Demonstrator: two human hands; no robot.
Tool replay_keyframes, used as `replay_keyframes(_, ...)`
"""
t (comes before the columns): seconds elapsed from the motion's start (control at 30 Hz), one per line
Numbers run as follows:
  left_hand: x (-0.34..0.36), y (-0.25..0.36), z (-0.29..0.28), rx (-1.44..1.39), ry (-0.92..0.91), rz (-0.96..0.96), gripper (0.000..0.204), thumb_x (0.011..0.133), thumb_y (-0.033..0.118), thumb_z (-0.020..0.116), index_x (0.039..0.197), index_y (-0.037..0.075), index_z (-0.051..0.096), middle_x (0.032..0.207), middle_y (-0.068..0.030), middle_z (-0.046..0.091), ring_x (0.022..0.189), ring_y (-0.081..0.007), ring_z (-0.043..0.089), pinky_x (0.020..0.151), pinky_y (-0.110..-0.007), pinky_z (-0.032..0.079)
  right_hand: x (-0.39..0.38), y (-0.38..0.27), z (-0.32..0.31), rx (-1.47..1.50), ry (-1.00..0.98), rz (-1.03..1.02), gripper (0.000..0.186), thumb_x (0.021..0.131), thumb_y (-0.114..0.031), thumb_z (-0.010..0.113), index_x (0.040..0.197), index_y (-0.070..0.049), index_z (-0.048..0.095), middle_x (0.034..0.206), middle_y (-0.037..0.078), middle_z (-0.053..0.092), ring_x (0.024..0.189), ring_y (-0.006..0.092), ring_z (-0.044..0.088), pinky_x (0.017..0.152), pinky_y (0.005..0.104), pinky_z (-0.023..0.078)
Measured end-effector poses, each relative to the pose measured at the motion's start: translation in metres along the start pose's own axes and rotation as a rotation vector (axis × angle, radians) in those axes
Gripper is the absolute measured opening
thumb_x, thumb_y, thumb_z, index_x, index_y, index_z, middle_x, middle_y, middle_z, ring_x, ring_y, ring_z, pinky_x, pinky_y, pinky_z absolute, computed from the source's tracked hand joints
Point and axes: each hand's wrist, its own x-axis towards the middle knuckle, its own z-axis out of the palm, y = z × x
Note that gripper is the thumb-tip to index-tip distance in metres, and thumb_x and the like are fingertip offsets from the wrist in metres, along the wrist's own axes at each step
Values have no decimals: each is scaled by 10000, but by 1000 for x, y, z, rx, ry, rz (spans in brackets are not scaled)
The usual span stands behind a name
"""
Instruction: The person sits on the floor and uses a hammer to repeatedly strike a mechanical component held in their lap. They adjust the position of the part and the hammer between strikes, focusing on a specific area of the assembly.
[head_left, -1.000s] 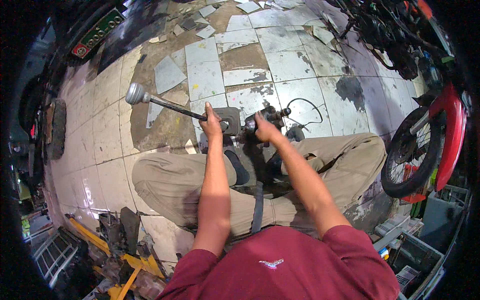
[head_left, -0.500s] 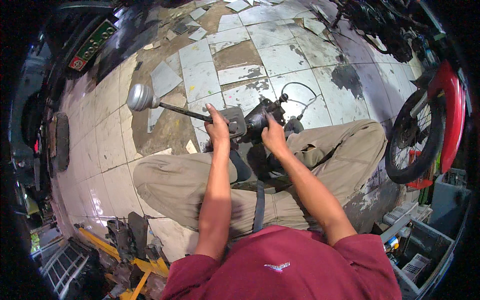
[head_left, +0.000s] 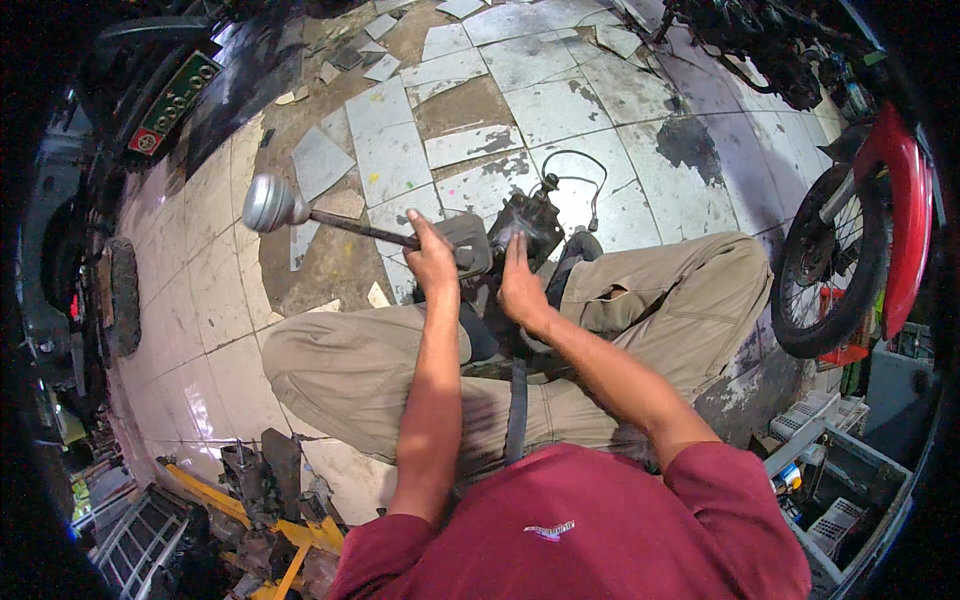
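Between my bent knees is a greasy dark metal assembly (head_left: 538, 222) with a thin black cable (head_left: 597, 178) looping off its far side. A grey flat plate (head_left: 466, 236) sits at its left, and a long black rod (head_left: 360, 229) runs from there to a silver, bulb-shaped end (head_left: 273, 203). My left hand (head_left: 433, 258) is closed round the rod's base by the plate, one digit pointing up and away. My right hand (head_left: 518, 285) lies against the near side of the assembly, its fingers stretched forward side by side. The undersides of both grips are hidden.
Cracked tiles and loose tile pieces (head_left: 322, 163) cover the floor ahead. A motorcycle wheel (head_left: 828, 260) with a red fender (head_left: 906, 215) stands at right. Grey crates (head_left: 845, 440) are at lower right. Yellow metal parts (head_left: 300, 535) and a wire rack (head_left: 140, 545) lie at lower left.
My right hand has come left and nearer to me, and its fingers have straightened from their curl round the assembly. The assembly has turned slightly, and the silver end has shifted left.
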Motion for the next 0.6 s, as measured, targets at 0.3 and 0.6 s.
replay_keyframes(0.3,23,-17,-26,-80,146,-67,561,975,487,455,546,148,331,518,14,339,490,-141,334,513,-312,271,-2,-15,12,14,-64,16,788,790,5,497,1458,68,84,1526,299,61,818,493,629,714,528,530)
replay_keyframes(0.6,17,-7,-22,-23,161,-107,586,975,503,449,544,126,328,519,13,359,492,-128,360,505,-306,291,-11,-25,-1,-26,-139,8,796,779,12,507,1409,169,47,1463,416,41,821,506,627,680,502,542)
